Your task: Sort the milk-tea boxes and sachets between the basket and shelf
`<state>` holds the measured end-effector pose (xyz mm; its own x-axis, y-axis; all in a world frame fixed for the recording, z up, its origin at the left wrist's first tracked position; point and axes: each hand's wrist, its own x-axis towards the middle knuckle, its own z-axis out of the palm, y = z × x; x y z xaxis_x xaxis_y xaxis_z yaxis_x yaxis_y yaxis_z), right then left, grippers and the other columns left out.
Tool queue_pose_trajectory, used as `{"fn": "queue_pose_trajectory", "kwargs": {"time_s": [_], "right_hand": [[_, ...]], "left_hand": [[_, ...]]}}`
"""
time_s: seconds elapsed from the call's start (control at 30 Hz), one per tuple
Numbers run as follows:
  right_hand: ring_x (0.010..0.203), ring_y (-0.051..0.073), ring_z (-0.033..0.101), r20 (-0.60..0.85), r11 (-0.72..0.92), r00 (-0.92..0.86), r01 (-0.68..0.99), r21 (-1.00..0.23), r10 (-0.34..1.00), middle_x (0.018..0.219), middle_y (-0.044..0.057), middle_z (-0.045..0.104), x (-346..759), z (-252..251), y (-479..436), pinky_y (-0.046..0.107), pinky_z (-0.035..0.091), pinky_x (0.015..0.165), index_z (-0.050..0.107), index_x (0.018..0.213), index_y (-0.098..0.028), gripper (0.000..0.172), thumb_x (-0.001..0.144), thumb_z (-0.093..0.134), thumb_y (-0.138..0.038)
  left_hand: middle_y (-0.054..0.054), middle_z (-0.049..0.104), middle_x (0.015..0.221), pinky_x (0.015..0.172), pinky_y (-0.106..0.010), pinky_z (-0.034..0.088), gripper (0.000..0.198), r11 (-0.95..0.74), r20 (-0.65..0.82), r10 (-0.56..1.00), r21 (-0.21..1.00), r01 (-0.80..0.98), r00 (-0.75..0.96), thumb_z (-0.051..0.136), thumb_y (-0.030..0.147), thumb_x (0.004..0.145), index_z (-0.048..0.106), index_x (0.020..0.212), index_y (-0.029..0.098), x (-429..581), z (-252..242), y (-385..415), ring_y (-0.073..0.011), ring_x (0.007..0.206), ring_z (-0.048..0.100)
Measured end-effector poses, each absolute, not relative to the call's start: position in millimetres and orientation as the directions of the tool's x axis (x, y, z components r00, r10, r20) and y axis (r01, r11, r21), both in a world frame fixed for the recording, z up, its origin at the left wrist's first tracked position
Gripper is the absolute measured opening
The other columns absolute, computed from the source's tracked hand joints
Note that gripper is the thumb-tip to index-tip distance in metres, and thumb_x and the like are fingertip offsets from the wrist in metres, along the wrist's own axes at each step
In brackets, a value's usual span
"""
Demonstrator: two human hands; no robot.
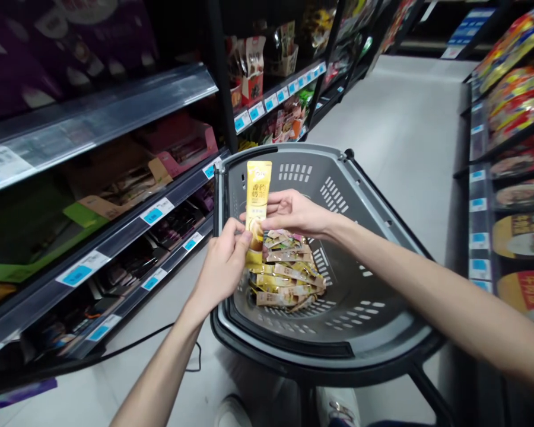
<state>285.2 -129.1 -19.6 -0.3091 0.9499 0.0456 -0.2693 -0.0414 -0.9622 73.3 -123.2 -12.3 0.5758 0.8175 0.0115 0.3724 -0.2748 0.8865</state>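
Observation:
A tall yellow stick sachet (258, 196) stands upright over a grey shopping basket (382, 249). My left hand (222, 264) is closed, pinching the sachet's lower end between thumb and fingers. My right hand (293, 213) reaches in from the right behind the sachet, fingers curled and touching its middle. Below both hands, a pile of several similar yellow and brown sachets (287, 273) lies on the basket's floor.
Dark store shelves (129, 225) with blue price tags and boxed goods run along the left. More stocked shelves (511, 178) line the right. A pale aisle floor (404, 118) stretches ahead. A black cable (160, 332) lies on the floor by the basket.

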Motion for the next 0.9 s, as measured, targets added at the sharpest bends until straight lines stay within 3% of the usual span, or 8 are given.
{"fn": "queue_pose_trajectory", "kwargs": {"time_s": [0.2, 0.43, 0.57, 0.9], "right_hand": [[0.088, 0.021, 0.075, 0.019, -0.062, -0.288, -0.268, -0.961, 0.957, 0.095, 0.01, 0.078, 287, -21, -128, 0.034, 0.061, 0.086, 0.077, 0.1, -0.012, 0.044, 0.061, 0.095, -0.021], [0.074, 0.015, 0.072, -0.005, -0.065, -0.197, -0.297, -0.953, 0.98, 0.083, 0.007, 0.077, 281, -24, -128, 0.026, 0.06, 0.072, 0.076, 0.09, -0.012, 0.041, 0.054, 0.096, -0.019], [0.076, 0.015, 0.072, 0.027, -0.018, -0.168, -0.262, -0.965, 0.985, 0.085, 0.006, 0.077, 278, -26, -129, 0.025, 0.061, 0.072, 0.076, 0.089, -0.013, 0.042, 0.052, 0.096, -0.018], [0.065, 0.011, 0.066, 0.051, 0.029, -0.13, -0.16, -0.987, 0.99, 0.073, 0.002, 0.071, 282, -24, -129, 0.021, 0.055, 0.063, 0.072, 0.078, -0.012, 0.036, 0.052, 0.096, -0.016]], "left_hand": [[0.0, 0.072, 0.08, 0.063, -0.026, 0.049, 0.029, -0.273, 0.017, 0.826, 0.886, 0.375, 0.563, 0.052, 0.049, 0.096, 0.05, 0.084, 0.023, 74, -14, -124, -0.0181, 0.07, 0.067], [-0.001, 0.074, 0.093, 0.063, -0.024, 0.052, 0.03, -0.14, -0.016, 0.85, 0.957, 0.255, 0.527, 0.055, 0.054, 0.095, 0.053, 0.1, 0.024, 76, -14, -125, -0.0177, 0.077, 0.072], [-0.001, 0.074, 0.094, 0.065, -0.024, 0.053, 0.03, -0.126, -0.02, 0.846, 0.963, 0.237, 0.532, 0.055, 0.054, 0.095, 0.051, 0.096, 0.024, 76, -14, -126, -0.0181, 0.079, 0.073], [0.003, 0.064, 0.076, 0.064, -0.022, 0.05, 0.032, -0.168, 0.002, 0.849, 0.948, 0.268, 0.528, 0.059, 0.052, 0.093, 0.054, 0.086, 0.021, 74, -14, -123, -0.0157, 0.076, 0.065]]}}
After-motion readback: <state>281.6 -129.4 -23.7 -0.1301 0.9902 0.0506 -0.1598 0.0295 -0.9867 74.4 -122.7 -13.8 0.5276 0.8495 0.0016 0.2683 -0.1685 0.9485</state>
